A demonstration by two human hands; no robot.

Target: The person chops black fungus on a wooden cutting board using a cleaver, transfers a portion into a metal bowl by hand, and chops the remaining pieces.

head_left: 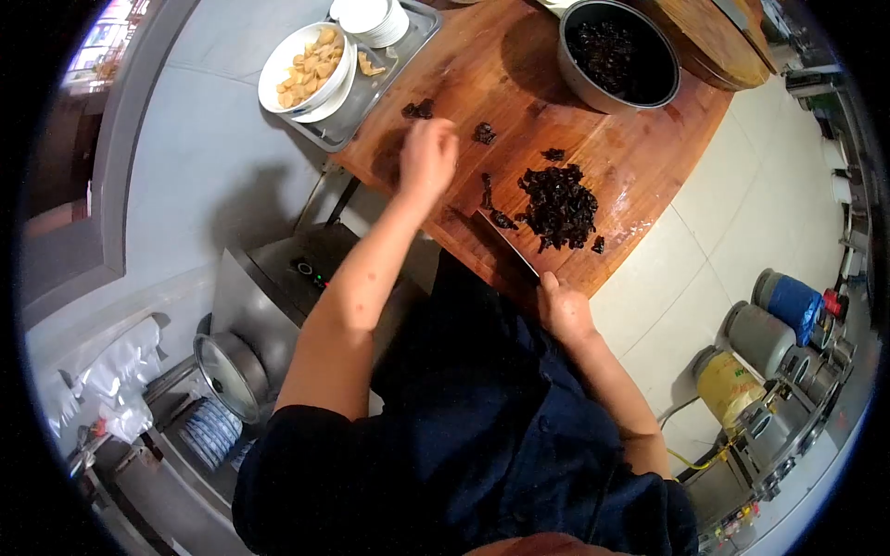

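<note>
My right hand [564, 308] grips the handle of a knife [509, 245], whose blade reaches up and left over the near edge of the wooden table [640, 139]. Just right of the blade lies a pile of dark, wet, wrinkled pieces [559, 206], with a few loose bits around it. My left hand [429, 157] is over the table's left part, its fingers curled in; what they hold, if anything, is hidden. Beyond its fingers sits a small dark clump [418, 109], and another small clump [484, 133] lies to its right.
A deep round pot [618, 56] of dark pieces stands at the back. At the back left, a metal tray [394, 79] holds a white bowl [269, 79] of light brown chunks and stacked white dishes [371, 20]. A round wooden board [709, 42] is at the back right.
</note>
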